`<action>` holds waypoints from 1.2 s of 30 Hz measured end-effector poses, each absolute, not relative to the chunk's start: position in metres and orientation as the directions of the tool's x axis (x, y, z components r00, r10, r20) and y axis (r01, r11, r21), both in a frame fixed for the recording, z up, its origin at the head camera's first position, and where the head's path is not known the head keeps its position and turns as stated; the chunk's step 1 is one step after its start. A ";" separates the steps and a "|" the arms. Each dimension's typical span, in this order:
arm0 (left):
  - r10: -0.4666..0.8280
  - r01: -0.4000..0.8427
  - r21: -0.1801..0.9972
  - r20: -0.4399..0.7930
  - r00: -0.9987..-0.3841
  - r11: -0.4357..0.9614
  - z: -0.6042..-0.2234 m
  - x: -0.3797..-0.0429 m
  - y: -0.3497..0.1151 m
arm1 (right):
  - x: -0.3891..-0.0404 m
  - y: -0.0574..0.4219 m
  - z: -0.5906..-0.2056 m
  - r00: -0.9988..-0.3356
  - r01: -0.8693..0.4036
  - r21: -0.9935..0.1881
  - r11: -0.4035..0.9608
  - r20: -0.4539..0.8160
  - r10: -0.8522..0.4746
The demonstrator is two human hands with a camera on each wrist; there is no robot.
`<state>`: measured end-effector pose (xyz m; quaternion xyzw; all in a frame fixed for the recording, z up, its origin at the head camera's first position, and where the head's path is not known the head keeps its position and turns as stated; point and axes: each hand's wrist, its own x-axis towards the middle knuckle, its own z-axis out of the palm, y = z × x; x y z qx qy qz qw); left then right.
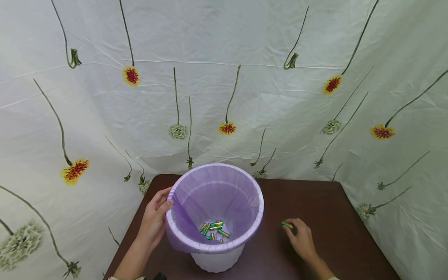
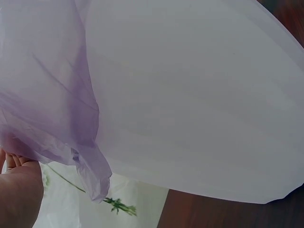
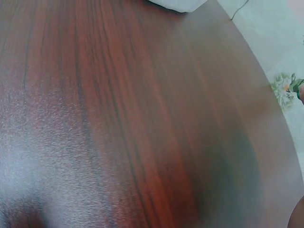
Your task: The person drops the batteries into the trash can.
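Observation:
A white trash bin (image 1: pixel 217 261) stands on the dark table, with a purple plastic bag (image 1: pixel 215 190) lining it and folded over its rim. My left hand (image 1: pixel 155 216) grips the rim from the left, the thumb over the bag's edge. Several green-and-gold batteries (image 1: pixel 216 225) lie in a loose group at the bottom of the lined bin. To the right of the bin, my right hand (image 1: pixel 301 239) pinches one more battery (image 1: pixel 287 225) between thumb and fingers. In the left wrist view the bag (image 2: pixel 42 95) hangs over the bin's white wall (image 2: pixel 190 104).
The dark brown wooden table (image 1: pixel 336 233) extends right of the bin. A white cloth (image 1: pixel 210 39) with printed flowers hangs behind and along both sides. A small black object (image 1: pixel 160 276) shows at the bottom edge, near my left forearm.

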<state>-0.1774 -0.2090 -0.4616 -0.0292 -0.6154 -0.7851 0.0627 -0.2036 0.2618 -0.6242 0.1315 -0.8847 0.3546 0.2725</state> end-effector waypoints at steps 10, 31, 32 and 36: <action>-0.059 0.174 0.949 0.164 -0.985 -0.262 -0.464 -0.177 -0.209 | -0.209 0.261 -0.596 -0.815 -0.442 -0.586 0.679 0.579 -0.031; -0.065 0.154 0.957 0.142 -0.988 -0.244 -0.463 -0.177 -0.208 | -0.215 0.259 -0.567 -0.825 -0.471 -0.621 0.627 0.562 -0.062; -0.066 0.154 0.957 0.142 -0.988 -0.244 -0.463 -0.177 -0.208 | -0.215 0.259 -0.565 -0.823 -0.475 -0.620 0.625 0.564 -0.067; -0.063 0.154 0.958 0.143 -0.988 -0.241 -0.462 -0.177 -0.207 | -0.218 0.259 -0.558 -0.813 -0.496 -0.611 0.617 0.576 -0.082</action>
